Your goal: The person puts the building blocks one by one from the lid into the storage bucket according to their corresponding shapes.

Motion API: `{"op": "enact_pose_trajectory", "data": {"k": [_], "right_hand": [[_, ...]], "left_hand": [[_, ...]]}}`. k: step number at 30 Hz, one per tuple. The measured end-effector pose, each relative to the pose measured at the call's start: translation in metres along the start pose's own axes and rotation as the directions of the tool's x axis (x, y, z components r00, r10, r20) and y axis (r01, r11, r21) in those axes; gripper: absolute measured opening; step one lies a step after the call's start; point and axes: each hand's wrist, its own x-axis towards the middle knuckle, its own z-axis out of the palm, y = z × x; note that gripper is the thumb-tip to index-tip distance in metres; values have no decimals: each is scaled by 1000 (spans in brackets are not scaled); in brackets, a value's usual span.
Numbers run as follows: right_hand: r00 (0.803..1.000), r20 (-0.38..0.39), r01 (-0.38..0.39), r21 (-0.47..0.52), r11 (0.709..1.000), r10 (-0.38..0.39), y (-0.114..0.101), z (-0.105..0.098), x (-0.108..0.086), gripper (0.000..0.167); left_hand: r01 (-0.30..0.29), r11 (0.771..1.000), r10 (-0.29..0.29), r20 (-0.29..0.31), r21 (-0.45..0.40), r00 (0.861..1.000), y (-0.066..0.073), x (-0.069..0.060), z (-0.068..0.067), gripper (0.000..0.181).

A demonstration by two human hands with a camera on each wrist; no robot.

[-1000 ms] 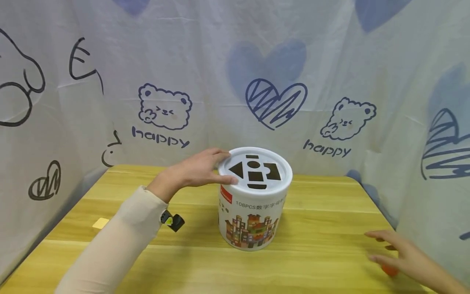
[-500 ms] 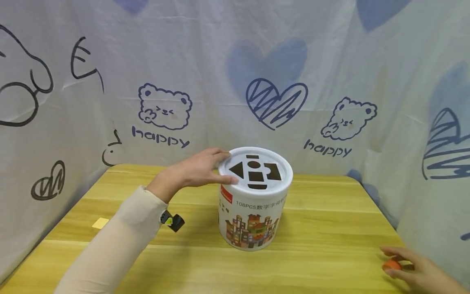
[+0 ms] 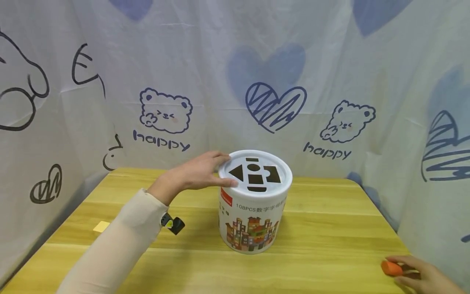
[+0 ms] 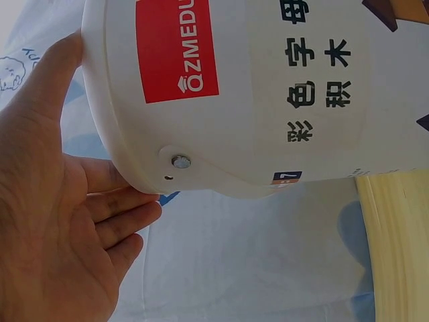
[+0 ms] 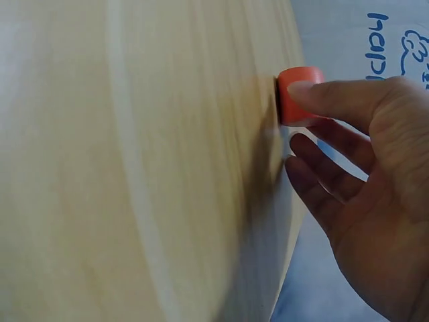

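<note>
A white round toy-block bucket point(image 3: 251, 224) stands upright on the table, its lid point(image 3: 253, 179) cut with several shaped holes. My left hand point(image 3: 196, 171) rests on the lid's left rim, thumb at the front and fingers at the back. In the left wrist view, those fingers point(image 4: 127, 225) lie fairly straight against the rim. At the table's right side my right hand point(image 3: 422, 273) pinches an orange cylinder block point(image 3: 391, 268) between thumb and forefinger. The right wrist view shows the block point(image 5: 295, 111) at the wooden surface; whether it touches is hard to tell.
A small yellow flat piece point(image 3: 100, 226) lies on the wooden table point(image 3: 323, 245) at the left, beyond the left sleeve point(image 3: 117, 245). Behind and beside the table hangs a white curtain point(image 3: 220, 73) with printed hearts and bears.
The right hand has drawn down and to the right, and the orange block now shows clearly at its fingertips. The left hand and the bucket stay in place.
</note>
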Motion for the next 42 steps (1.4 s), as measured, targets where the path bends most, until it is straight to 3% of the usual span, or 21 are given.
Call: {"op": "enact_pose_trajectory", "data": {"k": [9,16,21,23,28,30,38,42], "right_hand": [[995,-78,-64,-77,995,58,2,6,6,68],[985,-146,54,-253,966,-93,-7,3,8,58],[969,-160,145,-239,960,-186,-17,0,7,48],[954,-166,211,-223,952,-250,-19,-1,7,43],[852,-228,443,-171,880,-472,-28,0,11,33],[820,-247,486,-177,856,-517,-34,0,13,31],[840,-289,409,-217,887,-458,-68,-5,14,33],[821,-301,422,-254,870,-485,-84,-9,15,31]], "left_hand": [[-10,1000,10,-2,15,1000,-1,1,0,105],[-7,1000,7,1,20,1000,-2,1,0,104],[-2,1000,2,2,21,1000,-2,1,0,104],[-4,1000,4,2,22,1000,-2,1,0,104],[-3,1000,3,0,15,1000,-3,1,1,104],[-2,1000,2,0,14,1000,-3,1,1,104],[-9,1000,10,-1,21,1000,-3,1,1,104],[-7,1000,7,-2,19,1000,-2,1,1,103]]}}
